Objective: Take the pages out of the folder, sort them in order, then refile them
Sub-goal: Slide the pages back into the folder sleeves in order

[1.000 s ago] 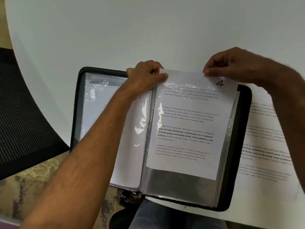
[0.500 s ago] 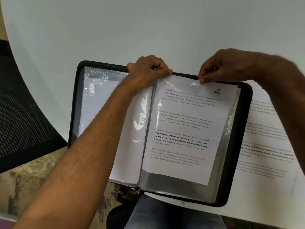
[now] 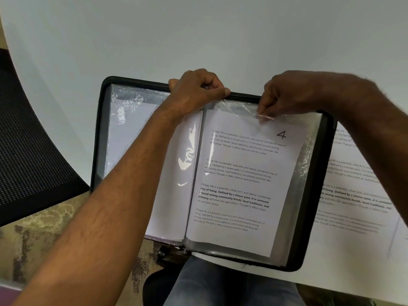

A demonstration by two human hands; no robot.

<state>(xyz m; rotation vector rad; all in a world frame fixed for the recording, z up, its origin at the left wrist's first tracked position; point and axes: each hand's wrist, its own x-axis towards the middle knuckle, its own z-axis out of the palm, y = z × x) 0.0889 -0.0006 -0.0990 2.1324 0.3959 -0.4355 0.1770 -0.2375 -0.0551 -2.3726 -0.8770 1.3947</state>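
Page 4 sits inside a clear sleeve of the open folder.

The left hand point(image 3: 196, 91) and right hand point(image 3: 284, 96) each pinch the top edge of the sleeve point(image 3: 309, 151) at 12 o'clock of page 4 point(image 3: 242, 180); the folder point(image 3: 318, 195) lies on the white table point(image 3: 198, 36), loose pages point(image 3: 357, 195) at 3 o'clock.

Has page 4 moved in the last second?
Yes. Page 4 slid down into the sleeve: a second ago its top edge stuck out above the folder's top rim, and now it lies below that rim, fully inside.
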